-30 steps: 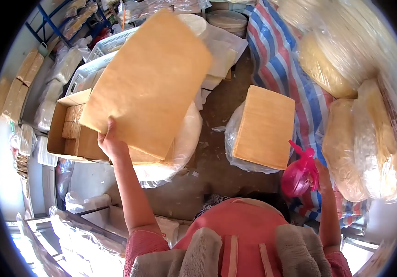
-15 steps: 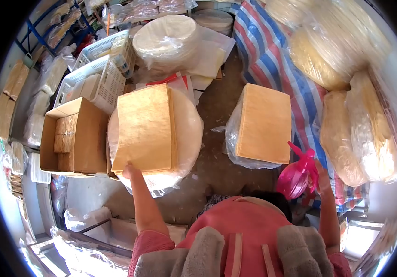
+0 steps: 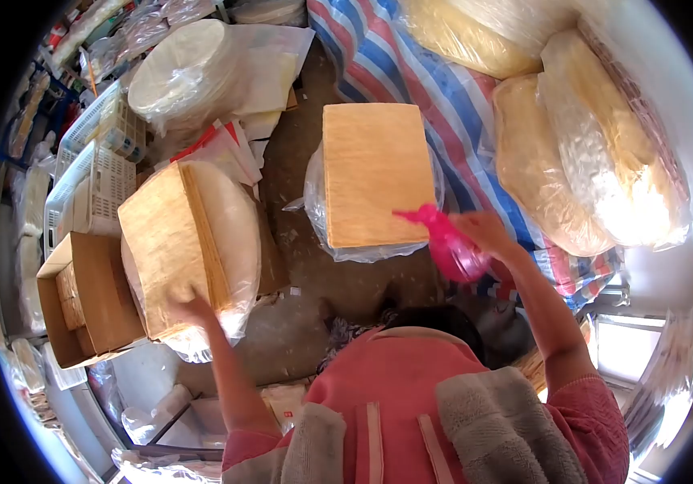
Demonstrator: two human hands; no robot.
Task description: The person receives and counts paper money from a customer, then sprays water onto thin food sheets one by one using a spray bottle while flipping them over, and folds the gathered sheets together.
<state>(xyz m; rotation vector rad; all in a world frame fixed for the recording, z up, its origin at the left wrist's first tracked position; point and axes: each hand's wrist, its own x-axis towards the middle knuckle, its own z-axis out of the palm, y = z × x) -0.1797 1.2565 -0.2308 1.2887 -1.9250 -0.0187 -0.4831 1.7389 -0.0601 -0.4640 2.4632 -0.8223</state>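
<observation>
My right hand (image 3: 484,234) is closed round the neck of a pink spray bottle (image 3: 458,256). The bottle's nozzle points left over the lower right part of a stack of tan rectangular sheets (image 3: 375,173). Over the lower end of a second, tilted stack of tan sheets (image 3: 165,234) is my left hand (image 3: 193,310), slightly blurred, its fingers apart. That stack lies on a round, pale, plastic-covered pile (image 3: 237,218). Clear plastic (image 3: 314,194) shows under the right-hand stack.
A cardboard box (image 3: 104,306) with small bundles stands at left, near white plastic baskets (image 3: 112,189). Round wrapped stacks (image 3: 181,77) are behind. Large plastic bags of pale material (image 3: 556,161) rest at right, beside a striped tarp (image 3: 455,113).
The view has turned right, shifting the surroundings left. The spray bottle has risen and moved in to the right-hand stack's edge. My left hand has moved from the left stack's edge onto its lower end.
</observation>
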